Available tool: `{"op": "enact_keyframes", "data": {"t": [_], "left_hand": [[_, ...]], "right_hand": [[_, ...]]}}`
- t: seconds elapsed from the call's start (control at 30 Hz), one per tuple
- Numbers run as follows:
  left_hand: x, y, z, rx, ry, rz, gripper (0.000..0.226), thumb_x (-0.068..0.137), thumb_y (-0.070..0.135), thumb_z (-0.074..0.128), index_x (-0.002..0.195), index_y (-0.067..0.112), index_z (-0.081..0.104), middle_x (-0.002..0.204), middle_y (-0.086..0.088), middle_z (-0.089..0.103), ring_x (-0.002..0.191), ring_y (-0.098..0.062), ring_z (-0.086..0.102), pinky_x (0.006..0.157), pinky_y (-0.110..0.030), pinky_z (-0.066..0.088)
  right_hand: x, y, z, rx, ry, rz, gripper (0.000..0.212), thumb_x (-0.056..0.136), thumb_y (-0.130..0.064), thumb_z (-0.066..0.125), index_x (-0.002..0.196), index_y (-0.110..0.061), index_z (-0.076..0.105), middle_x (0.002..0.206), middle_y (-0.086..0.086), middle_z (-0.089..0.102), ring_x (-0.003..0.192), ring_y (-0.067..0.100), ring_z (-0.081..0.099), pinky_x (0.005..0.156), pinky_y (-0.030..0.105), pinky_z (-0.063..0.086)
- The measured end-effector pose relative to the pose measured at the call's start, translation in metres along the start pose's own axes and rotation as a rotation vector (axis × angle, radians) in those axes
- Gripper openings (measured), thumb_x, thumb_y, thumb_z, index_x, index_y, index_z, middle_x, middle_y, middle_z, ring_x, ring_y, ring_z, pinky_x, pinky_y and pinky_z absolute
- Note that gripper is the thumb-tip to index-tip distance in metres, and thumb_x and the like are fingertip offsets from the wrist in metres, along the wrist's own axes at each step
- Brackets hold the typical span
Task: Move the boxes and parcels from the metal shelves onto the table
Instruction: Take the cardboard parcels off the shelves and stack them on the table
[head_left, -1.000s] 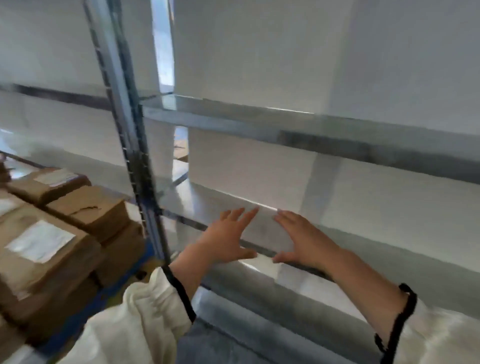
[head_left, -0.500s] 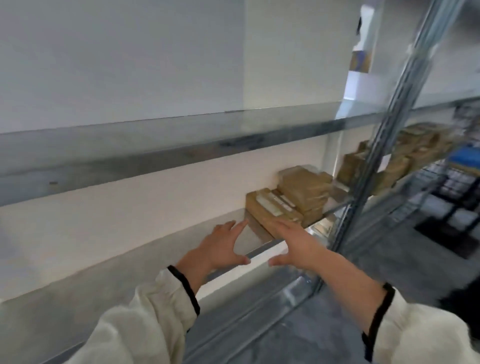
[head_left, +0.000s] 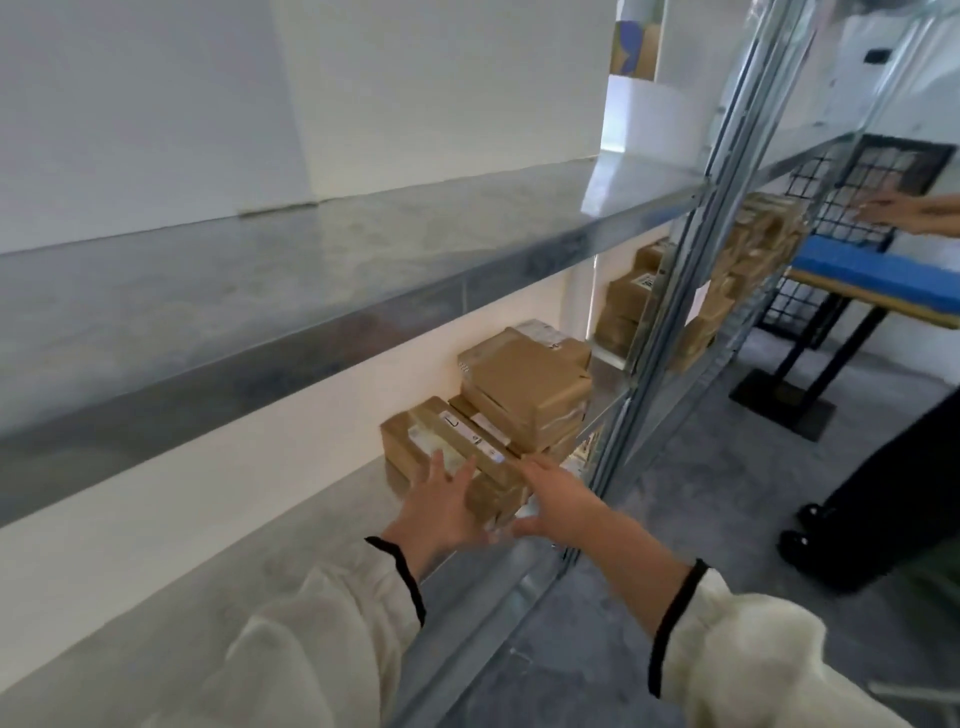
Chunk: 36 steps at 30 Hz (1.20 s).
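Head view. Looks down along a galvanised lower shelf (head_left: 322, 525) and the upper shelf (head_left: 311, 249) toward a steel upright post (head_left: 675, 312). Holds the left hand (head_left: 441, 506) and the right hand (head_left: 558, 501) out, low and just left of the post, at the near end of a long flat brown parcel (head_left: 447, 441). Spreads the left fingers straight along the parcel's left edge; stretches the right fingers flat at its near right corner. Grasps nothing: both hands unclenched, no finger curled round the cardboard; cannot tell whether the palms press on it. Shows the parcel lying on the lower shelf left of the post, with a taller stack of taped cardboard boxes (head_left: 524, 384) between it and the post. Shows more brown parcels (head_left: 628, 296) just beyond the post. Shows, well right of the post, a blue-topped table (head_left: 883, 275), a black wire cage (head_left: 831, 197) and another person's hand (head_left: 893, 210).
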<state>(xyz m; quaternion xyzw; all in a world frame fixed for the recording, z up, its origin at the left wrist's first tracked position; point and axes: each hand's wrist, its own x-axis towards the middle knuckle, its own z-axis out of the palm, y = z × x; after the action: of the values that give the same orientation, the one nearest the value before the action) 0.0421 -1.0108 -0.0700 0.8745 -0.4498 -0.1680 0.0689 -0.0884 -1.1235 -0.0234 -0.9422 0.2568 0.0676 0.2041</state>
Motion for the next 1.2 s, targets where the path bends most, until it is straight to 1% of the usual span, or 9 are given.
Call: {"op": "enact_keyframes", "data": {"t": [0.17, 0.4, 0.53, 0.6, 0.7, 0.83, 0.97, 1.1, 1.2], "left_hand": [[0.022, -0.009, 0.019, -0.035, 0.005, -0.049, 0.115, 0.065, 0.071, 0.067, 0.149, 0.037, -0.004, 0.156, -0.013, -0.02, 0.139, -0.043, 0.024, 0.107, -0.047, 0.038], [0.021, -0.03, 0.019, -0.097, -0.024, 0.011, 0.115, 0.067, 0.052, 0.077, 0.148, 0.04, -0.003, 0.155, -0.008, -0.027, 0.133, -0.034, 0.04, 0.103, -0.04, 0.042], [0.013, -0.027, 0.015, -0.159, -0.031, 0.024, 0.114, 0.07, 0.036, 0.079, 0.15, 0.032, -0.001, 0.154, -0.012, -0.027, 0.13, -0.034, 0.042, 0.103, -0.035, 0.041], [0.011, -0.021, 0.013, -0.185, -0.022, 0.027, 0.114, 0.07, 0.031, 0.08, 0.151, 0.028, 0.001, 0.155, -0.014, -0.025, 0.128, -0.034, 0.045, 0.101, -0.032, 0.042], [0.006, -0.017, 0.014, -0.225, 0.011, 0.011, 0.113, 0.069, 0.031, 0.081, 0.151, 0.025, 0.004, 0.156, -0.014, -0.021, 0.133, -0.032, 0.04, 0.104, -0.029, 0.038], [-0.004, -0.019, 0.017, -0.257, 0.064, -0.042, 0.109, 0.07, 0.032, 0.081, 0.151, 0.021, 0.01, 0.158, -0.012, -0.013, 0.141, -0.03, 0.028, 0.11, -0.031, 0.033], [-0.031, -0.028, 0.018, -0.275, 0.14, -0.129, 0.107, 0.072, 0.038, 0.079, 0.152, 0.022, 0.009, 0.159, -0.004, -0.014, 0.143, -0.025, 0.024, 0.112, -0.028, 0.029], [-0.08, -0.039, 0.008, -0.316, 0.246, -0.216, 0.103, 0.073, 0.038, 0.078, 0.151, 0.021, 0.012, 0.159, 0.001, -0.013, 0.144, -0.022, 0.021, 0.114, -0.026, 0.026], [-0.133, -0.048, -0.002, -0.311, 0.286, -0.314, 0.102, 0.075, 0.04, 0.076, 0.152, 0.024, 0.01, 0.159, 0.006, -0.015, 0.143, -0.022, 0.025, 0.113, -0.029, 0.029]], "right_hand": [[0.033, 0.004, 0.016, -0.002, -0.042, -0.02, 0.09, 0.077, -0.032, 0.075, 0.147, -0.015, 0.022, 0.152, 0.001, 0.023, 0.136, 0.023, 0.032, 0.113, 0.036, 0.029], [0.06, 0.008, 0.02, 0.031, -0.107, -0.113, 0.097, 0.07, -0.029, 0.081, 0.147, -0.017, 0.024, 0.152, 0.001, 0.021, 0.139, 0.022, 0.027, 0.115, 0.036, 0.026], [0.067, 0.009, 0.024, 0.072, -0.183, -0.151, 0.113, 0.067, -0.032, 0.083, 0.152, -0.019, 0.009, 0.159, -0.003, -0.008, 0.145, 0.017, 0.01, 0.117, 0.03, 0.019], [0.067, 0.01, 0.023, 0.124, -0.199, -0.146, 0.117, 0.064, -0.03, 0.086, 0.151, -0.019, 0.009, 0.158, 0.0, -0.017, 0.144, 0.016, 0.016, 0.115, 0.03, 0.025], [0.065, 0.008, 0.017, 0.201, -0.221, -0.186, 0.112, 0.063, -0.025, 0.087, 0.15, -0.02, 0.017, 0.159, 0.007, 0.0, 0.144, 0.02, 0.018, 0.114, 0.035, 0.029], [0.061, 0.002, 0.019, 0.196, -0.189, -0.281, 0.106, 0.06, -0.027, 0.088, 0.147, -0.022, 0.027, 0.152, -0.003, 0.021, 0.134, 0.016, 0.037, 0.111, 0.03, 0.034], [0.057, -0.014, 0.027, 0.131, -0.16, -0.391, 0.102, 0.065, -0.037, 0.083, 0.148, -0.02, 0.026, 0.157, -0.002, 0.007, 0.142, 0.018, 0.02, 0.117, 0.029, 0.02], [0.041, -0.046, 0.03, 0.076, -0.143, -0.559, 0.097, 0.071, -0.043, 0.077, 0.149, -0.021, 0.023, 0.158, -0.001, -0.002, 0.144, 0.018, 0.016, 0.118, 0.034, 0.021], [0.02, -0.082, 0.036, 0.062, -0.158, -0.675, 0.097, 0.072, -0.044, 0.076, 0.149, -0.022, 0.021, 0.157, -0.005, -0.005, 0.142, 0.014, 0.019, 0.117, 0.028, 0.02]]}}
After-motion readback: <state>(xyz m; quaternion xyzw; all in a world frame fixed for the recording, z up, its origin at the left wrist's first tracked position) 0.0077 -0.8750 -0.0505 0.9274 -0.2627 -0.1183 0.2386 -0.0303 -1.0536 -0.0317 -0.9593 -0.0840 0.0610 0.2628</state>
